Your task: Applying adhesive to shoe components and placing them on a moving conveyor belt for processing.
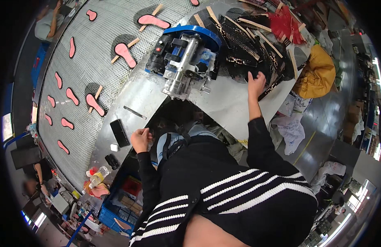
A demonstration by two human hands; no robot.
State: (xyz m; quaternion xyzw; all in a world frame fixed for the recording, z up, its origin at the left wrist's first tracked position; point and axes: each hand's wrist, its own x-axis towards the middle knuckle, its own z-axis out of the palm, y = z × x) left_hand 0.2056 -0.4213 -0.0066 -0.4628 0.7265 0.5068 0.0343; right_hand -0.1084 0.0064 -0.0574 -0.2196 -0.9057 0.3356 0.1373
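Observation:
My right hand [256,85] reaches to the near edge of a heap of black mesh pieces [244,53]; its thumb and fingers are bent and apart, with nothing seen between them. Pale wooden strips [272,44] lie among the mesh. My left hand [141,140] hovers by the table's front edge with its fingers curled in, and nothing shows in it. A black phone [119,133] and slim dark tweezers [135,112] lie near that hand. Between and beyond my hands stands a metal machine [182,68] with a blue wheel [198,32].
A grey textured belt [91,24] at left carries several pink sole-shaped pieces [125,55], some on mesh with wooden strips. A white case [114,147] and bottle [99,176] stand near the edge. Red mesh [286,25] and a yellow bag [318,72] are at right.

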